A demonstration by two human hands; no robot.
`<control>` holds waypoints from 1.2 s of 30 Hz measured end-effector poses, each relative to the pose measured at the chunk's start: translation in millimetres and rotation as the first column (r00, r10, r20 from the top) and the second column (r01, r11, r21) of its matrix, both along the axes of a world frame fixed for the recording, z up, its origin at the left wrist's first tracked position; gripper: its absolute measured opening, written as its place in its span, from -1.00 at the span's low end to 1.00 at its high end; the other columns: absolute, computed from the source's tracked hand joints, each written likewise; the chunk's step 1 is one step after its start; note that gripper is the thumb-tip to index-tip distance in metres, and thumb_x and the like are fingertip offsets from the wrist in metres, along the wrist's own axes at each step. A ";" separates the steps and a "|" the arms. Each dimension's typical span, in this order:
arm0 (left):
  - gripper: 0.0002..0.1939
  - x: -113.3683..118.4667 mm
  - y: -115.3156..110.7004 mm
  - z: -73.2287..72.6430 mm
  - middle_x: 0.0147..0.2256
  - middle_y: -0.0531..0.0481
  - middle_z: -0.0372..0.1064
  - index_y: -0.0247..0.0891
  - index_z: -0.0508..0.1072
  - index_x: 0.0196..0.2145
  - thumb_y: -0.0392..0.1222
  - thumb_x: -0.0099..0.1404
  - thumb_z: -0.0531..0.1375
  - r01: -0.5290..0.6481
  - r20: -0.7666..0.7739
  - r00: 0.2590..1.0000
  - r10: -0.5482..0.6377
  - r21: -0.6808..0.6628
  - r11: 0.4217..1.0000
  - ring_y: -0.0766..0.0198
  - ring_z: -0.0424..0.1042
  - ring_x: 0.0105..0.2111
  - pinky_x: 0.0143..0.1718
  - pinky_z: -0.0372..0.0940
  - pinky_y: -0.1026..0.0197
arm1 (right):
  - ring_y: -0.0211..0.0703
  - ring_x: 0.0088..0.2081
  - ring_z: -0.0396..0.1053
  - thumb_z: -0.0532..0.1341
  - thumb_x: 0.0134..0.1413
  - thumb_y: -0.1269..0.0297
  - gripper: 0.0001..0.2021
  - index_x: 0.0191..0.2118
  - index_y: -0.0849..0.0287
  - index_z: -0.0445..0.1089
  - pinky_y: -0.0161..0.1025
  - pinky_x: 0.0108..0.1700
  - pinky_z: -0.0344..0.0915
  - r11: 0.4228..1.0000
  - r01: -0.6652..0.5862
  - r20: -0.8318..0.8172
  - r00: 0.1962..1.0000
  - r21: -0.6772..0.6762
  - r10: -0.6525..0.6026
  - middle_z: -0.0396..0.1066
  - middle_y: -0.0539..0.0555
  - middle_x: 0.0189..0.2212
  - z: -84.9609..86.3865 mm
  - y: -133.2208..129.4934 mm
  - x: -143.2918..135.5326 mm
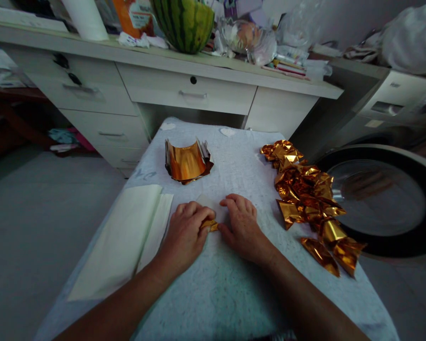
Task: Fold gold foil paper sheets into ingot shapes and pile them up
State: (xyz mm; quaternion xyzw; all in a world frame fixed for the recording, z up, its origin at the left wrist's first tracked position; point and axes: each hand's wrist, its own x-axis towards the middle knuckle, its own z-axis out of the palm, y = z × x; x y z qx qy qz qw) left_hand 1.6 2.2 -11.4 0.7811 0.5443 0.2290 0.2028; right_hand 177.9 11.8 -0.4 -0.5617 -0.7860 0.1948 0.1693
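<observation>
Near the middle of the cloth-covered table, my left hand (188, 227) is closed on a small folded piece of gold foil paper (213, 224). Its fingers are curled, hiding part of the foil. My right hand (242, 225) lies just to the right, thumb at the foil's right end and fingers stretched forward, apart from the thumb. Under and between the hands lies a pale, translucent sheet (208, 201). Farther back stands a curved stack of gold foil sheets (186, 163). A pile of folded gold foil pieces (305, 189) runs along the table's right side.
White paper sheets (117, 237) lie left of my left arm. Behind the table is a white desk (199, 71) with drawers, carrying a cut watermelon (184, 23), plastic bags and clutter. A washing machine's open round door (379, 199) stands close to the table's right edge.
</observation>
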 end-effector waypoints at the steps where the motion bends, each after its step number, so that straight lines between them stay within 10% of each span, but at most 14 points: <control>1: -0.79 -0.4 0.2 0.2 -0.24 0.00 0.31 -0.12 0.47 -0.25 -0.39 0.24 0.14 0.011 0.012 1.000 -0.011 -0.005 1.000 0.12 0.24 -0.16 -0.11 0.19 0.05 | 0.12 0.16 0.07 0.18 0.03 0.37 -0.51 0.13 0.26 0.24 0.08 0.21 0.01 1.000 -0.007 0.013 1.000 0.001 0.007 0.17 0.26 0.16 -0.3 -0.1 -0.1; 14: -0.80 -5.4 7.7 3.8 -0.20 -0.01 0.35 -0.14 0.51 -0.25 -0.35 0.26 0.13 0.084 0.022 0.996 -0.083 -0.099 0.992 0.12 0.25 -0.12 -0.07 0.20 0.05 | 0.22 0.20 0.06 0.18 0.12 -0.01 -0.25 0.31 0.33 0.03 0.19 0.24 -0.05 0.998 0.028 0.115 0.993 0.049 -0.033 0.14 0.34 0.22 -8.5 0.2 -7.9; 36: -0.69 -8.1 9.4 8.2 -0.19 0.01 0.35 -0.12 0.50 -0.22 -0.43 0.16 0.10 0.100 -0.019 0.994 -0.104 -0.132 0.986 0.10 0.22 -0.10 -0.05 0.18 0.05 | 0.00 0.27 -0.04 0.15 0.08 0.43 -0.17 0.42 0.10 -0.24 0.04 0.32 -0.14 0.983 -0.081 0.050 0.995 -0.162 0.090 0.03 0.20 0.26 8.5 4.2 3.9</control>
